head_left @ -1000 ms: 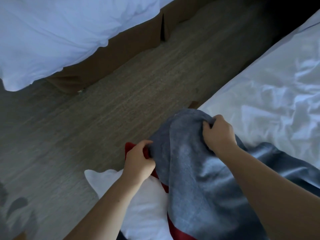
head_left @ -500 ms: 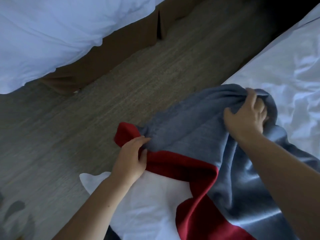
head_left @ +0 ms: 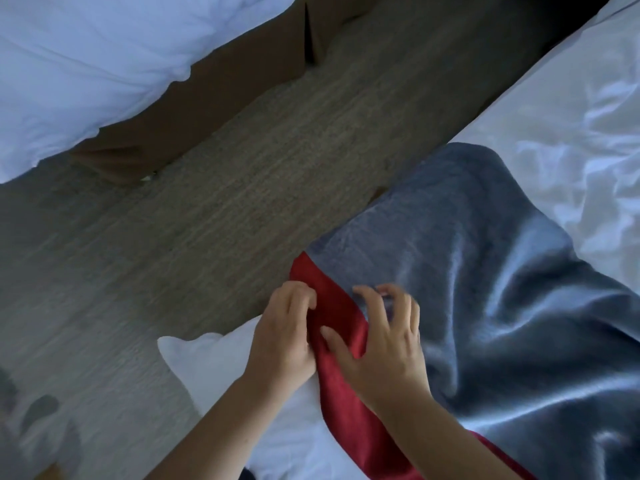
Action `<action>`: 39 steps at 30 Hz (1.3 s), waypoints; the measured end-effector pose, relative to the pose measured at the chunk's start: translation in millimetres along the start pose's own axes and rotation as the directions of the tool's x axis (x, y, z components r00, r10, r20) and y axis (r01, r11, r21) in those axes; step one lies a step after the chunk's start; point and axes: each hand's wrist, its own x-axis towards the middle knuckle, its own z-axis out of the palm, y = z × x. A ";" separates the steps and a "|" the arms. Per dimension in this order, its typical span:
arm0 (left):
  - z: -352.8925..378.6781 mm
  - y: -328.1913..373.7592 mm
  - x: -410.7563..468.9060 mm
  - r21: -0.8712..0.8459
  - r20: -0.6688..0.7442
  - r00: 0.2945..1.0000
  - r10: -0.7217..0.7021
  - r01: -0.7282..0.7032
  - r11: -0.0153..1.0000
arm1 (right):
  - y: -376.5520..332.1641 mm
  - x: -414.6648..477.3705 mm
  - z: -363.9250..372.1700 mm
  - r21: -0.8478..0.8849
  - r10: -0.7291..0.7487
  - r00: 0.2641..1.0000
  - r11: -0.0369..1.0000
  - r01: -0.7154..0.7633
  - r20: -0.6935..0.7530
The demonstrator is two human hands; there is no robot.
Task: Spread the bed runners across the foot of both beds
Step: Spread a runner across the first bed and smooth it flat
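- Head view: the bed runner, grey-blue with a sheen, lies rumpled over the corner of the near bed, on top of its creased white bedding
- A red band borders the runner's near edge and runs from the corner at the bedside down towards the bottom of the picture
- The runner's far edge curves over the side of the bed, and the cloth is in folds rather than flat
- The left hand is at the outer edge of the red band with its fingers curled in, grasping that edge
- The right hand is released: its fingers are spread and bent, the fingertips on the grey cloth and the thumb on the red band, closed round nothing
- The two hands are just beside each other, with the red band between them
- A white duvet corner sticks out below the left hand, over the floor
- The far bed stands across the grey-brown floor at the upper left, white bedding hanging over its brown skirt; no runner shows on the part in view
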 end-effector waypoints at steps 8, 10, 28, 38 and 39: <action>-0.1 -5.6 13.5 0.120 0.108 0.988 0.114 -0.127 0.985 | 45.4 -10.4 8.7 0.075 -0.029 0.993 0.996 0.038 -0.119; -11.0 -9.6 11.9 0.129 0.090 0.987 0.135 -0.146 0.981 | 45.9 -17.4 9.5 0.082 -0.023 0.996 0.996 0.030 -0.090; 6.4 39.7 -32.0 0.444 0.426 0.904 0.029 -0.237 0.864 | 72.0 -97.8 4.5 -0.295 -0.102 0.972 0.942 0.163 0.210; 89.6 116.0 5.3 0.494 0.547 0.835 0.054 -0.375 0.784 | 175.3 -68.5 -71.0 -0.339 0.104 0.989 0.931 -0.134 -0.106; 99.1 127.0 11.5 0.486 0.559 0.826 0.073 -0.398 0.778 | 186.0 -58.3 -79.7 -0.317 0.146 0.980 0.931 -0.182 -0.133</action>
